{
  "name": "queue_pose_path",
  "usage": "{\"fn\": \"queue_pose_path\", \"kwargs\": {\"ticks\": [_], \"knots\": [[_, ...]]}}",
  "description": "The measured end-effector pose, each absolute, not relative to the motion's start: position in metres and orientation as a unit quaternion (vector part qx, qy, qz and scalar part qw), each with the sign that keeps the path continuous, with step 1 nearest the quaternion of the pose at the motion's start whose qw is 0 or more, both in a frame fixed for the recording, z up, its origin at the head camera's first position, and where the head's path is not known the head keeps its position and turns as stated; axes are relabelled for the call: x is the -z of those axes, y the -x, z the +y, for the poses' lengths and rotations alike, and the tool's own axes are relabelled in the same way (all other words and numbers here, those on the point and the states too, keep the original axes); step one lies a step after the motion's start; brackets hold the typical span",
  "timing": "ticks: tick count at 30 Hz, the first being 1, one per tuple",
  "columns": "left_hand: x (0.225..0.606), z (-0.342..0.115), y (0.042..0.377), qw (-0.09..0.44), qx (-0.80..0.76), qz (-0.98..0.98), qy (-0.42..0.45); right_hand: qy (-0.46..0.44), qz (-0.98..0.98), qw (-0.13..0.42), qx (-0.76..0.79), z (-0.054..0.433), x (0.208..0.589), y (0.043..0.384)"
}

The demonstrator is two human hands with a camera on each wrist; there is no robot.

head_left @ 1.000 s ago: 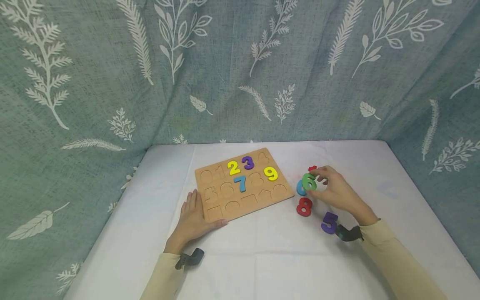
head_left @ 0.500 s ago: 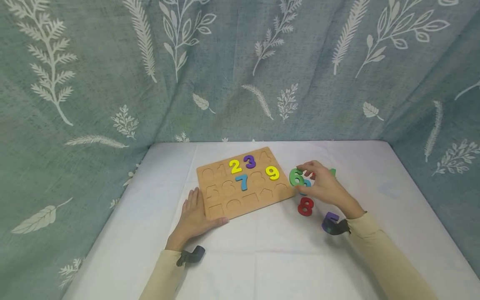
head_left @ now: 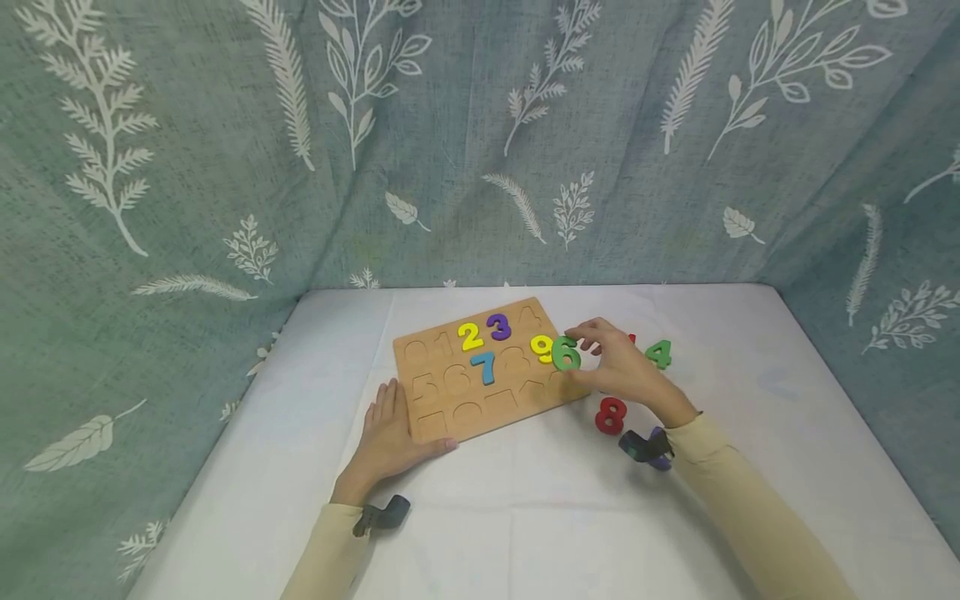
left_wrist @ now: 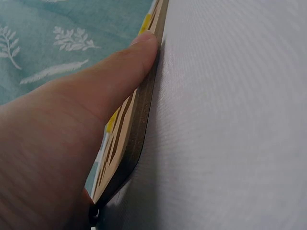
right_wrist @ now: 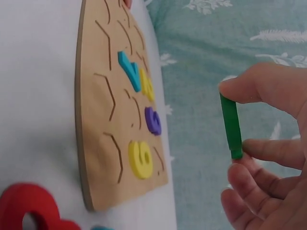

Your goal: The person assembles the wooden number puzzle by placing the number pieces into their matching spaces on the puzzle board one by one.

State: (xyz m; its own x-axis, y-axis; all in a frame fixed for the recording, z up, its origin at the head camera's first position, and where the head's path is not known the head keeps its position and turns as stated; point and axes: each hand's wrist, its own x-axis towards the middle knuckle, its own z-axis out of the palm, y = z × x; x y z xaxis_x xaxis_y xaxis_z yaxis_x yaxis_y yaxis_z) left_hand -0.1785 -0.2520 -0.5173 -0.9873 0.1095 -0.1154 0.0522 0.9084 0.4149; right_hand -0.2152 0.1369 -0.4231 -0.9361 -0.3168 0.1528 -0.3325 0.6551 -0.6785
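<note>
My right hand [head_left: 626, 367] pinches a green number 6 [head_left: 566, 354] between thumb and fingertips, held over the right end of a wooden number puzzle board [head_left: 442, 400]. In the right wrist view the 6 appears edge-on, apart from the board. My left hand [head_left: 386, 442] rests at the board's near left corner, fingers straight along the left side and the thumb [left_wrist: 129, 62] along the near edge. On the board lie a yellow 2 [head_left: 470, 336], a purple 3 [head_left: 498, 332], a blue 7 [head_left: 487, 363] and a yellow 9 [right_wrist: 136, 160], partly overlapped by the 6 in the head view.
Right of the board lie a red 8 [head_left: 612, 415], a green 4 [head_left: 660, 357] and a red piece [head_left: 632, 338] mostly hidden by the hand. A purple 5 [head_left: 662, 462] is partly behind the right wrist camera [head_left: 637, 447]. A leaf-patterned curtain [head_left: 450, 167] stands behind the table.
My right hand has carried the green 6 leftward from above the loose numbers to over the board's right end, uncovering the green 4. The left hand has stayed at the board's corner.
</note>
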Motion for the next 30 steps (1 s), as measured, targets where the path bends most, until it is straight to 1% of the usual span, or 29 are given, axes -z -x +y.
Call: {"fn": "queue_pose_path", "kwargs": {"ticks": [9,17,24,30], "knots": [[0.518,-0.252,0.178,0.068,-0.209,0.975,-0.040,-0.212,-0.891,0.002,-0.402,0.114,0.424,0.227],[0.517,-0.252,0.178,0.067,-0.213,0.974,-0.043,-0.218,-0.876,-0.030,-0.430,0.093,0.428,0.233],[0.515,-0.252,0.177,0.066,-0.211,0.974,-0.047,-0.252,-0.873,-0.037,-0.417,0.077,0.435,0.238],[0.513,-0.252,0.177,0.064,-0.210,0.975,-0.047,-0.259,-0.876,-0.048,-0.405,0.064,0.439,0.241]]}}
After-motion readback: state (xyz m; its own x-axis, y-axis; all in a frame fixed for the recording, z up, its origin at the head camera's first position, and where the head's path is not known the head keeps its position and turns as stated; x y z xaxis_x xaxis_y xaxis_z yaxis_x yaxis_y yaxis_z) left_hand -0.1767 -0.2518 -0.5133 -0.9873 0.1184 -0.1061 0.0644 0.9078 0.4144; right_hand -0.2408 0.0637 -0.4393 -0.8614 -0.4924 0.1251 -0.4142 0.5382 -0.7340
